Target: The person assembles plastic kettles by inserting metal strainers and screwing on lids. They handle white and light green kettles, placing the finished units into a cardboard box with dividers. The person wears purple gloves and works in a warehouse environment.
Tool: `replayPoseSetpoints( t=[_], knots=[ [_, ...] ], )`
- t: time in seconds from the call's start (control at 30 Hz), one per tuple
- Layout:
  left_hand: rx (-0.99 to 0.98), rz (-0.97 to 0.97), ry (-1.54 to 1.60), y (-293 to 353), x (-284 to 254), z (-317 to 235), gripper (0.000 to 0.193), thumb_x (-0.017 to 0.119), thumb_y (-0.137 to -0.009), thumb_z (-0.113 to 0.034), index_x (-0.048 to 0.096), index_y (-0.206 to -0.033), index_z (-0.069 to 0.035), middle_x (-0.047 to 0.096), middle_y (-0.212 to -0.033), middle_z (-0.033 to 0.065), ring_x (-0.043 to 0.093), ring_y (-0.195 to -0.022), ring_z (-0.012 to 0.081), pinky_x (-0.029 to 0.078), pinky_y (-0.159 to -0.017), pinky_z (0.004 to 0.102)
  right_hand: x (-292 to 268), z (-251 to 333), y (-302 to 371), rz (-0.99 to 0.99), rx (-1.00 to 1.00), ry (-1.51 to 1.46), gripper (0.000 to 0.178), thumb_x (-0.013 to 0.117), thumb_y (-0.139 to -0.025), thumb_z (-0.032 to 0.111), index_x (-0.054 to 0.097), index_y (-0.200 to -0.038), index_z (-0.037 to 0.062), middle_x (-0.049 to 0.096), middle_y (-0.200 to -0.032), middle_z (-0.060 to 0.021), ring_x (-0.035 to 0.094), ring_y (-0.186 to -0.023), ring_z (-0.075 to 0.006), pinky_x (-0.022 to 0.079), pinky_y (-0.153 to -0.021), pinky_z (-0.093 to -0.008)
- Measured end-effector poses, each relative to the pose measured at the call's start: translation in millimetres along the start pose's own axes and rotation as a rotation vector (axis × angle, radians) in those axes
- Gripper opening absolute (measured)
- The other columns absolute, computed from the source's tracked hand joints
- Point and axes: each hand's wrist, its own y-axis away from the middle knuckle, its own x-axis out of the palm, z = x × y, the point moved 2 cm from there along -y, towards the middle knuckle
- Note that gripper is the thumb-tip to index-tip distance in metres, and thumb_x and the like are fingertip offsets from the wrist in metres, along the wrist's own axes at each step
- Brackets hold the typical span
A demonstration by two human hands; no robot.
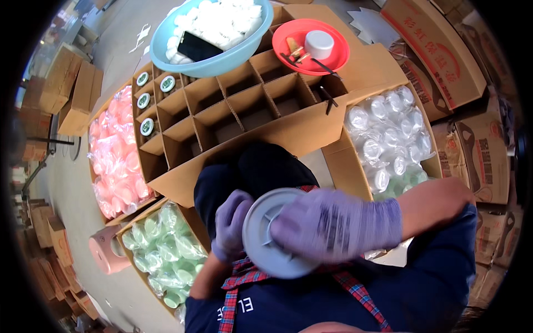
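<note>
Apparently warehouse floor; divided carton, stacked boxes.

Round grey lid, ribbed underside up

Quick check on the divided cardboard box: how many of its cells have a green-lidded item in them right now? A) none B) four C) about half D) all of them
B. Four round green-and-white lids sit in cells along the left edge of the divided cardboard box; the other cells in view look empty, though the blue basin and red plate cover its far corners.
</note>
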Motion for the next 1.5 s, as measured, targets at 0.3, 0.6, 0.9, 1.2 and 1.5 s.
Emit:
replayPoseSetpoints(
  t=[0.3,0.6,0.9,1.2,1.5],
  knots=[
    [-0.555,-0.312,0.464,50.7,-8.8,-41.1,0.012,0.068,-0.085,-0.004,0.057,-0.085,0.002,0.067,-0.121,0.0301,0.07,-0.102,0.0284,0.053,-0.088,0.0334,21.1,-87.8,6.0,-0.569,0.2,-0.217,0.029,0.068,-0.092,0.03,0.064,-0.105,0.0048,0.06,-0.098,-0.018,0.063,-0.094,-0.0362,0.052,-0.082,-0.0426],
    [-0.394,0.252,0.868,0.3,-16.6,22.4,0.034,0.07,-0.087,-0.025,0.054,-0.073,0.0,0.071,-0.118,0.026,0.065,-0.094,0.0182,0.052,-0.08,0.0314,35.1,-261.9,-8.3,-0.472,0.981,0.471,0.023,0.06,-0.09,0.018,0.075,-0.106,0.0106,0.073,-0.106,-0.0138,0.068,-0.103,-0.0343,0.054,-0.084,-0.0466],
    [-0.356,0.623,1.129,-20.5,16.9,51.2,0.037,0.076,-0.084,-0.025,0.055,-0.065,-0.002,0.071,-0.111,0.0299,0.068,-0.089,0.0224,0.055,-0.079,0.0355,30.7,6.7,66.8,-0.411,-0.363,0.254,0.025,0.07,-0.078,0.026,0.07,-0.093,0.0058,0.067,-0.105,-0.0112,0.067,-0.104,-0.0286,0.059,-0.088,-0.0417],
    [-0.298,0.822,1.163,-33.6,50.5,43.3,0.035,0.076,-0.085,-0.027,0.06,-0.065,-0.002,0.071,-0.08,0.0106,0.068,-0.08,0.0177,0.052,-0.072,0.0299,32.4,16.2,46.3,-0.288,-0.706,0.486,0.031,0.061,-0.088,0.032,0.064,-0.094,0.0018,0.064,-0.091,-0.0108,0.067,-0.086,-0.0237,0.055,-0.075,-0.04],
    [-0.279,0.044,0.174,35.3,-10.7,-45.8,0.027,0.075,-0.081,-0.021,0.06,-0.072,-0.001,0.074,-0.093,0.0183,0.072,-0.074,0.0253,0.057,-0.067,0.0314,81.8,1.0,63.6,-0.512,-0.093,-0.076,0.025,0.076,-0.073,0.023,0.063,-0.09,0.0104,0.056,-0.075,-0.0059,0.06,-0.059,-0.0219,0.043,-0.049,-0.0349]
  ],
)
